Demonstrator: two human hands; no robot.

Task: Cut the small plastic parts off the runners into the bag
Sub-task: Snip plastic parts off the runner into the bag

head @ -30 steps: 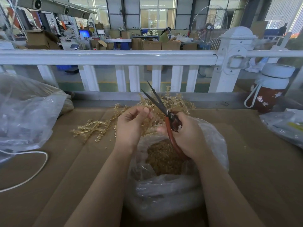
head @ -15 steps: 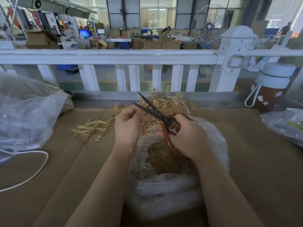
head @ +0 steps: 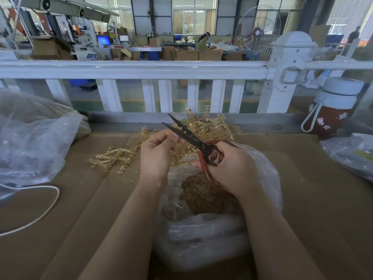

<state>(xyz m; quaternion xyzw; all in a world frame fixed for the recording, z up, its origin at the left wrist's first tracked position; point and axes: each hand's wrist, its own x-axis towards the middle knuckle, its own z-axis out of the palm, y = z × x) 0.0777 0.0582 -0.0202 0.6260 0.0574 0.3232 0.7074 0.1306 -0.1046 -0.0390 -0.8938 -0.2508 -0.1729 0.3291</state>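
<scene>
My right hand [head: 232, 166] grips red-handled scissors [head: 193, 141] whose dark blades stand slightly apart and point up and left. My left hand [head: 155, 152] pinches a golden plastic runner [head: 179, 152] right at the blades, above the clear plastic bag [head: 205, 235]. The bag lies open in front of me with a heap of small golden cut parts [head: 199, 195] inside. A pile of golden runners [head: 210, 126] lies behind the hands, and a few more runners [head: 115, 158] lie to the left on the cardboard.
Brown cardboard [head: 70, 219] covers the table. A large clear bag [head: 34, 136] sits at the left with a white cable [head: 40, 215] below it. A red bottle with a white lid [head: 335, 110] and another plastic bag [head: 351, 156] are at the right. A white railing [head: 141, 69] borders the far edge.
The scissors have swung down from upright to lie against the runner in my left hand, and the blades have narrowed. My left hand has stayed nearly in place.
</scene>
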